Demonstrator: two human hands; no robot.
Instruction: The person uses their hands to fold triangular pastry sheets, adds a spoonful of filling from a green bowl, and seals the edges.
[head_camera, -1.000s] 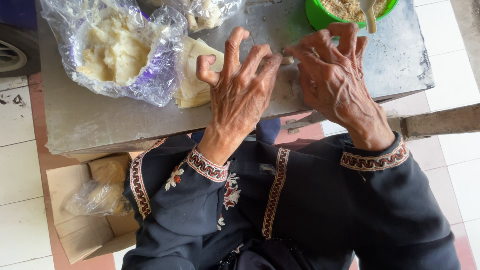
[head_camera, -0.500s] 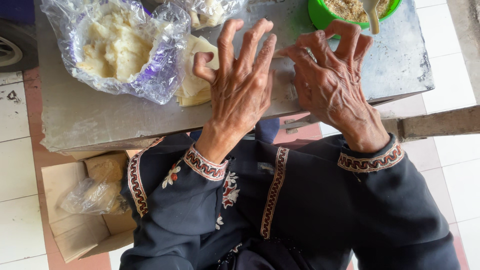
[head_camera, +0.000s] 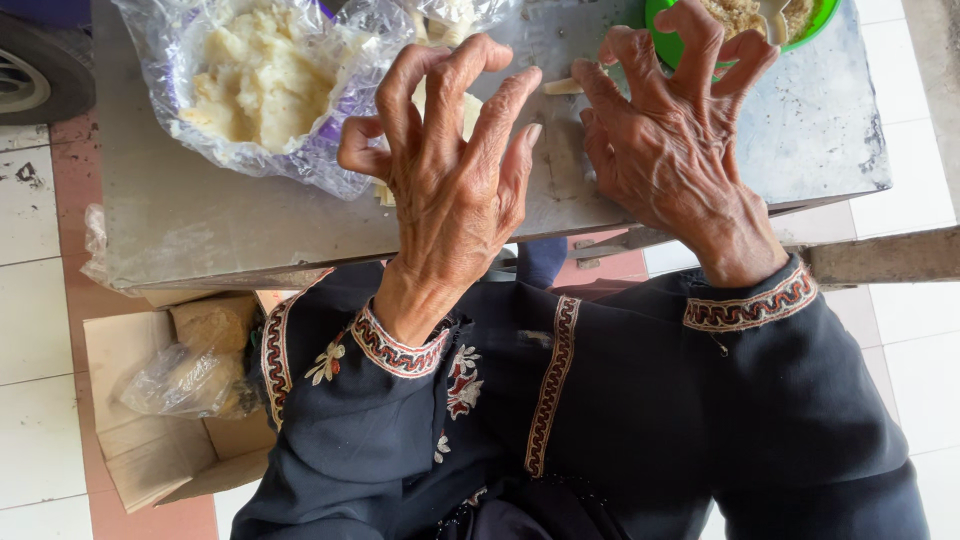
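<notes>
With my right hand (head_camera: 670, 150) pinching the pale wrapper (head_camera: 562, 87) at twelve o'clock, left hand (head_camera: 455, 170) fingers spread, I should roll gently, evenly.

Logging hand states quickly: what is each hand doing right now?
Left hand: open, fingers spread and curled above the metal table, holding nothing visible.
Right hand: fingertips on a pale dough strip; grip unclear.

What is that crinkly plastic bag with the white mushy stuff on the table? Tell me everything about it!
The clear plastic bag sits open at the far left of the grey metal table. Its thin, shiny film is crumpled and rolled back around a lumpy, off-white, dough-like mass, with something purple showing through underneath. Its top is cut off by the picture's edge. The left hand hovers just beside it; whether they touch is unclear.
</notes>
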